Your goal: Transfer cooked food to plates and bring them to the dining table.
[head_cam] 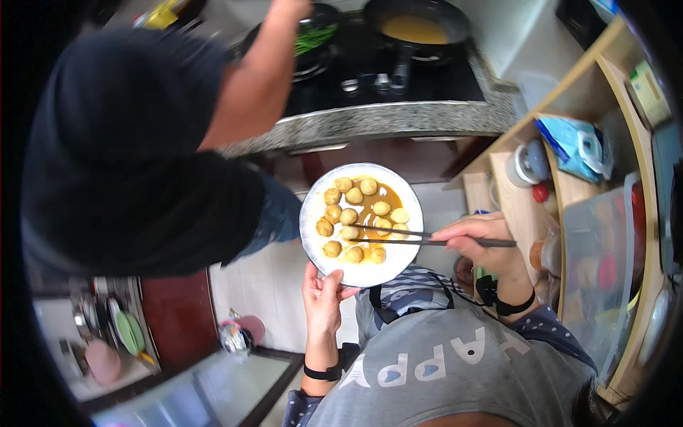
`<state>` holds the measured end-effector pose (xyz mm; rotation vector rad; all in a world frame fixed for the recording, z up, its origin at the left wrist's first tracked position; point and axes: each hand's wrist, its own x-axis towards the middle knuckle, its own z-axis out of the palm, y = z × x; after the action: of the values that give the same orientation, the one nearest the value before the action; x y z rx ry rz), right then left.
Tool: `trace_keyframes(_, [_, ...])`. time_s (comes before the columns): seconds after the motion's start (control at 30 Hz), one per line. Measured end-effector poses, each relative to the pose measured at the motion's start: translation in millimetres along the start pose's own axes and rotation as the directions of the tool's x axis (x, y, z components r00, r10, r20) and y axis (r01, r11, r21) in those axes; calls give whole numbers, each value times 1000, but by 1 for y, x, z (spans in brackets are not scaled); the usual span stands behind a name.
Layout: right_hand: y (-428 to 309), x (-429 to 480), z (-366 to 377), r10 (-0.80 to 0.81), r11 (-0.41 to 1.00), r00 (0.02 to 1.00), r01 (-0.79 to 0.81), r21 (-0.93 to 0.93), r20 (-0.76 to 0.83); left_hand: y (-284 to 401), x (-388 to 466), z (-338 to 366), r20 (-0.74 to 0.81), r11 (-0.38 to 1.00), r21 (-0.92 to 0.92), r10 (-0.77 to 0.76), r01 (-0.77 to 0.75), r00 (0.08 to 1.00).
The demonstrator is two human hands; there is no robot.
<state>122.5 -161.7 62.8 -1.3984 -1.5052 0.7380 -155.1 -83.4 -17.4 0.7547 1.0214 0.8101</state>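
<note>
My left hand [326, 294] grips the near rim of a white plate [381, 269], thumb on top, holding it up in front of my apron. Several round, browned balls of food [354, 254] lie on it in a brown sauce [392, 193]. In my right hand [475, 237] is a pair of dark chopsticks [395, 242]. Their tips are over the plate, either side of one ball [350, 233] near its middle; whether they pinch it I cannot tell.
A person in black [133, 149] stands at my left, one arm [256, 85] reaching over the gas hob [437, 88]. A pan of green vegetables [315, 40] and a wok with brown liquid [416, 29] sit there. Wooden shelves [512, 197] bearing jars and a plastic bin [597, 288] flank my right.
</note>
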Motion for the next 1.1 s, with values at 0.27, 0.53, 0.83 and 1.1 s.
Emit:
trace_keyframes(0.27, [-29, -4, 56, -74, 932, 992, 30, 362, 106, -12, -114, -106, -273, 967, -168, 140, -191, 952])
trace_keyframes(0.53, [-95, 9, 227, -501, 862, 714, 465, 202, 489, -32, -226, -192, -517, 924, -185, 198, -335, 833])
trace_keyframes(0.83, [-166, -32, 343, -567, 813, 331, 375, 446, 755, -84, -338, -257, -802, 841, -196, 158, -504, 576])
trace_keyframes(1.1, [-196, -15, 454, -633, 773, 180, 188, 605, 753, -113, -391, -269, -966, 736, -160, 20, -657, 258])
